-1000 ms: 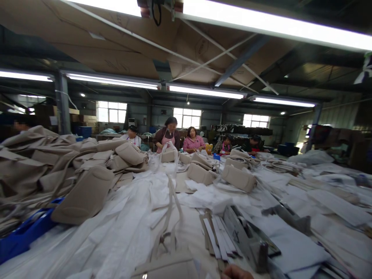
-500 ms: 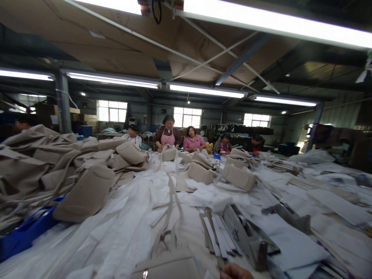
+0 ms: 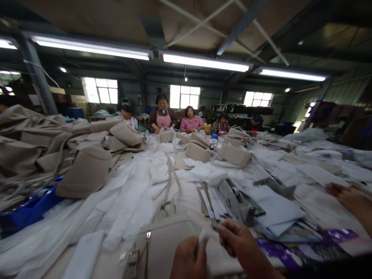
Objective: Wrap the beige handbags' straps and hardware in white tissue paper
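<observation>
L hand (image 3: pixel 188 257) pinching white scrap (image 3: pixel 204 235); R hand (image 3: pixel 236 241) fingers curled, can't tell if gripping; both nr beige bag (image 3: pixel 167 241), tabletop's (image 3: pixel 190 198) near edge.

Left hand (image 3: pixel 188 259) pinches white material (image 3: pixel 204 235) near 1 beige bag (image 3: pixel 166 241).

On the worktop (image 3: pixel 189 195), a beige heap (image 3: pixel 24 149) covered the left, with a blue holder (image 3: pixel 33 209) just before it. White wrapping (image 3: pixel 128 193) spread near the middle. Towards the front lay a beige bag (image 3: pixel 166 238); to its right were pale strips (image 3: pixel 214 203), a grey metal device (image 3: pixel 231 195) and white sheets (image 3: pixel 280 207).
</observation>
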{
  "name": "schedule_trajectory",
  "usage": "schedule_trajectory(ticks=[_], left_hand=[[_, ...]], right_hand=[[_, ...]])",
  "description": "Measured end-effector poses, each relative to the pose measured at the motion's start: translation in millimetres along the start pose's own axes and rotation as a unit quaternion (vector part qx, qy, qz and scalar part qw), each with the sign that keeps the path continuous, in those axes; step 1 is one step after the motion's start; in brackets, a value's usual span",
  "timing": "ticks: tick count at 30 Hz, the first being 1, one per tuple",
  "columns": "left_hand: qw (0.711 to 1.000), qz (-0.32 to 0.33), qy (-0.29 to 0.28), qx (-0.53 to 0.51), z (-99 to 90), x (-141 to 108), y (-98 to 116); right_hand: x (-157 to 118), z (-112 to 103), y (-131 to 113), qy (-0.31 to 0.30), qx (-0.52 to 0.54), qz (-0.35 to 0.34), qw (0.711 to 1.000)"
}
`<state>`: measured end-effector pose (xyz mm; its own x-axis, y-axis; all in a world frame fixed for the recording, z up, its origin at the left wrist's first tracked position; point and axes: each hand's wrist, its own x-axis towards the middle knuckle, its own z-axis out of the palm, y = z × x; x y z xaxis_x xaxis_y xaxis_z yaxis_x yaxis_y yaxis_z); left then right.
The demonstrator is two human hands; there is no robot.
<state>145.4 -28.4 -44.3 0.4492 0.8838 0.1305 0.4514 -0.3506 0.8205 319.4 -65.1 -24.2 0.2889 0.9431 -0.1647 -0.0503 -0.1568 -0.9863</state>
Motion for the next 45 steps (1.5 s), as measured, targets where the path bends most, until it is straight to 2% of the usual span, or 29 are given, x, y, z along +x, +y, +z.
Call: schedule_trajectory(ticks=[3, 6, 10, 16, 24, 29, 33, 37, 41, 45], left_hand=[[0.998, 0.056, 0.011, 0.039, 3.6, -1, 5], [0.994, 0.085, 0.001, 0.07, 4.3, 2, 8], [0.984, 0.122, -0.016, 0.127, 5.6, 2, 9], [0.965, 0.159, -0.017, 0.207, 9.0, -2, 10], [0.926, 0.23, 0.025, 0.298, 11.3, -7, 9], [0.92, 0.24, 0.047, 0.306, 14.5, -9, 6], [0.926, 0.234, 0.078, 0.286, 16.8, -11, 2], [0.93, 0.235, 0.037, 0.28, 14.4, -11, 3], [0.93, 0.217, -0.009, 0.295, 11.1, -8, 6], [0.935, 0.214, 0.004, 0.284, 10.5, -4, 4]], right_hand=[[-21, 4, -20, 0.0, -0.008, -0.007, 1.0], [-29, 6, -29, -0.02, -0.047, -0.008, 0.999], [-32, 8, -26, -0.029, -0.1, -0.014, 0.995], [-28, 14, -21, -0.009, -0.141, 0.0, 0.99], [-24, 20, -12, 0.045, -0.221, 0.032, 0.974], [-21, 19, -5, 0.051, -0.23, 0.023, 0.972], [-21, 18, -2, 0.053, -0.237, 0.01, 0.97], [-22, 19, -5, 0.056, -0.235, 0.005, 0.97], [-25, 20, -11, 0.042, -0.194, 0.037, 0.979], [-29, 19, -13, 0.022, -0.179, 0.031, 0.983]])
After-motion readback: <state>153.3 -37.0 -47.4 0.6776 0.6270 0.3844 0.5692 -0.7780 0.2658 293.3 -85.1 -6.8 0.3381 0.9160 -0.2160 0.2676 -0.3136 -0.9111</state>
